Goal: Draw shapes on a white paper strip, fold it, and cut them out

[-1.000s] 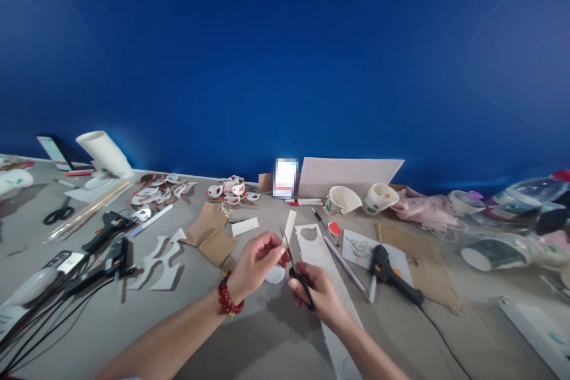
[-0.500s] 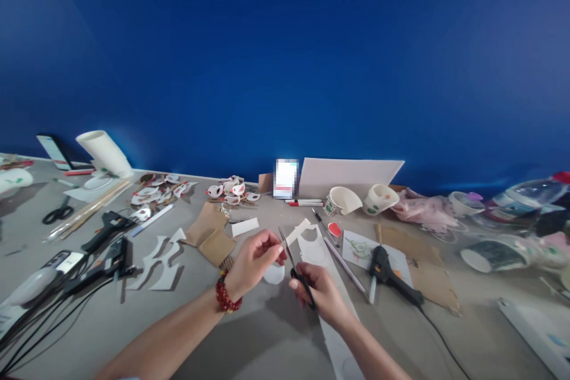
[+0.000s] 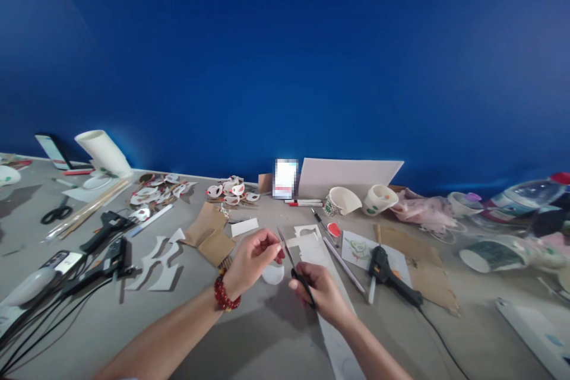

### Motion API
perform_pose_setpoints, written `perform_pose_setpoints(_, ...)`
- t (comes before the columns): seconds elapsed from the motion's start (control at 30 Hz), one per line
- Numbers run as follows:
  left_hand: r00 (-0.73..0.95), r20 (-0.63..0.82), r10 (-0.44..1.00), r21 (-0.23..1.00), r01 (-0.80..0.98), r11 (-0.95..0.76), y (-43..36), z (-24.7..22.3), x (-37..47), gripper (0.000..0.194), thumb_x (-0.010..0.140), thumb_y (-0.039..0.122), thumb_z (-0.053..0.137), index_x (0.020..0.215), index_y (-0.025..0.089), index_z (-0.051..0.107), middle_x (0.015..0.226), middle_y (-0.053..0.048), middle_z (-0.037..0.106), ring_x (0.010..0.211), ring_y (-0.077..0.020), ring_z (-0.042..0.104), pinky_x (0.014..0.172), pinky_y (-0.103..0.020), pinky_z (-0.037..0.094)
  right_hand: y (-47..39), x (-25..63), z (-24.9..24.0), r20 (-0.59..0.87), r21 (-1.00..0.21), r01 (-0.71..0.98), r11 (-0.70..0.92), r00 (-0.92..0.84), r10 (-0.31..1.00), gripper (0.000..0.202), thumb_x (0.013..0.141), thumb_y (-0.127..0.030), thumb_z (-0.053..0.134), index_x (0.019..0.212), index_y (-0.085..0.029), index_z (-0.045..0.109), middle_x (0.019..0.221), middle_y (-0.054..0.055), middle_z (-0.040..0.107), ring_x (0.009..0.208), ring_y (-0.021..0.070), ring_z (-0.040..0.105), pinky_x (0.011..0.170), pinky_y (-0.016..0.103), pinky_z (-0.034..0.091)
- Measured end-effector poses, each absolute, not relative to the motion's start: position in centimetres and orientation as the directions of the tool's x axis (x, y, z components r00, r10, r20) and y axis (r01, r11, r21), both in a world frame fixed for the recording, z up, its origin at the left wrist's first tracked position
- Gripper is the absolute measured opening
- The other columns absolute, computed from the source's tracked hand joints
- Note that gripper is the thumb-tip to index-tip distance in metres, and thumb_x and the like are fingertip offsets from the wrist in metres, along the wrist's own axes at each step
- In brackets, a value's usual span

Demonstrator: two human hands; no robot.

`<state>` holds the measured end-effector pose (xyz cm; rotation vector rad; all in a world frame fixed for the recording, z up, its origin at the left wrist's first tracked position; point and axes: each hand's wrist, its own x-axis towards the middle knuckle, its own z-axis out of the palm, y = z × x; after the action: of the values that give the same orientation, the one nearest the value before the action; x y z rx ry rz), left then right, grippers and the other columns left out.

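My left hand [image 3: 255,258], with a red bead bracelet [image 3: 226,292] at the wrist, is closed in a pinch over the table. A small piece of white paper is mostly hidden in its fingertips. My right hand [image 3: 321,292] grips black-handled scissors [image 3: 303,286], their blades pointing up and away beside the left fingertips. Just below the left hand lies a rounded white paper piece [image 3: 274,275]. A long white paper sheet [image 3: 332,323] with cut-outs runs under my right hand and forearm.
Brown cardboard [image 3: 216,247] and a white paper rectangle [image 3: 244,226] lie left of centre. Black glue guns [image 3: 107,264] with cables lie at left, another glue gun [image 3: 386,270] at right. Paper birds [image 3: 234,190], cups [image 3: 341,200] and a phone [image 3: 285,179] stand along the blue wall.
The white paper strip that stuck out past the scissor blades is gone from there; white paper now covers part of the sheet's cut-out just beyond. Both hands have barely moved.
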<state>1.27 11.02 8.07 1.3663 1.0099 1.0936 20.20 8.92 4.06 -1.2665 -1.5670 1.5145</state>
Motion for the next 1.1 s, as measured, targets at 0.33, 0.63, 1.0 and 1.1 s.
perform_pose_setpoints(0.33, 0.211, 0.084, 0.974, 0.996, -0.015, -0.083, 11.2, 7.6, 1.2, 0.019, 0.088, 0.03, 0.058, 0.078, 0.015, 0.059, 0.073, -0.003, 0.066, 0.066, -0.0131, 0.063, 0.066, -0.024, 0.051, 9.0, 20.1, 4.3, -0.187, -0.966, 0.234, -0.107, -0.35, 0.918, 0.056, 0.067, -0.066, 0.069, 0.055, -0.022, 0.038, 0.041, -0.007, 0.041, 0.04, 0.0085, 0.036, 0.044, 0.021, 0.026)
perform_pose_setpoints(0.63, 0.208, 0.095, 0.974, 0.995, -0.015, -0.094, 11.5, 7.4, 1.2, 0.019, 0.089, 0.03, 0.057, 0.078, 0.015, 0.058, 0.072, -0.002, 0.065, 0.065, -0.0131, 0.062, 0.066, -0.024, 0.051, 9.1, 20.3, 3.9, -0.199, -0.961, 0.252, -0.111, -0.358, 0.912, 0.054, 0.068, -0.064, 0.069, 0.055, -0.021, 0.038, 0.042, -0.007, 0.039, 0.04, 0.0086, 0.037, 0.045, 0.021, 0.027)
perform_pose_setpoints(1.0, 0.18, 0.082, 0.98, 0.996, 0.025, -0.087, 11.8, 7.1, 1.1, 0.02, 0.087, 0.033, 0.058, 0.077, 0.015, 0.058, 0.07, -0.002, 0.064, 0.064, -0.0132, 0.062, 0.065, -0.024, 0.051, 9.3, 20.5, 2.1, -0.242, -0.96, 0.217, -0.174, -0.343, 0.908, 0.05, 0.067, -0.062, 0.07, 0.062, -0.021, 0.043, 0.047, -0.008, 0.038, 0.043, 0.0081, 0.036, 0.042, 0.02, 0.029)
perform_pose_setpoints(1.1, 0.173, 0.073, 0.982, 0.996, 0.038, -0.081, 11.9, 7.0, 1.2, 0.021, 0.087, 0.034, 0.058, 0.077, 0.016, 0.058, 0.07, -0.002, 0.065, 0.064, -0.0135, 0.062, 0.066, -0.024, 0.051, 9.3, 20.4, 2.0, -0.246, -0.958, 0.23, -0.174, -0.337, 0.909, 0.052, 0.068, -0.064, 0.069, 0.058, -0.021, 0.041, 0.046, -0.007, 0.039, 0.042, 0.0081, 0.037, 0.041, 0.02, 0.027)
